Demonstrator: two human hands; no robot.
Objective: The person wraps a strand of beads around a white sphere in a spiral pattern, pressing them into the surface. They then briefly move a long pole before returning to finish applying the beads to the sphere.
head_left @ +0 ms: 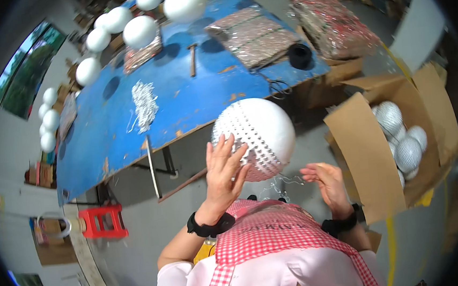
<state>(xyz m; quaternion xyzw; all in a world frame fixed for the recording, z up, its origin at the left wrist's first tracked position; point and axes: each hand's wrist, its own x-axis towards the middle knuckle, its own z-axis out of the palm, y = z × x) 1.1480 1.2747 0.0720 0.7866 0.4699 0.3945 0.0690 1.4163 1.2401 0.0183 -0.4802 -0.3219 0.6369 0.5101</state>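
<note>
Apparently, the step in hand is covering the white ball [273,123] with rows of beads [258,140]; that is my judgement from the feed. I see the ball in front of the person's chest, just beyond the checked apron [278,225]. Its left and lower sides carry beads, while its upper right is bare, so I'd call the work partly done.

I read the left grip [221,170] as relaxed: fingers splayed, laid against the ball's beaded left side, not clenched round it. What bears the ball's weight underneath, I can't see. The right grip [329,183] hangs apart from the ball, to its lower right, loosely cupped. A thin strand [275,185] dangles just below the ball and runs toward those fingertips; I cannot tell whether they pinch it.

To my eye, the next move calls for steadying the ball with the left while the right guides the strand snugly beside the last row, without gaps or overlaps.

Beyond the ball, to its left, a white bundle [145,104] lies on the blue counter [178,106]. Scissors [278,87] sit beyond the ball, slightly right. To the ball's right, a box [368,169] holds silvery balls [408,154].
</note>
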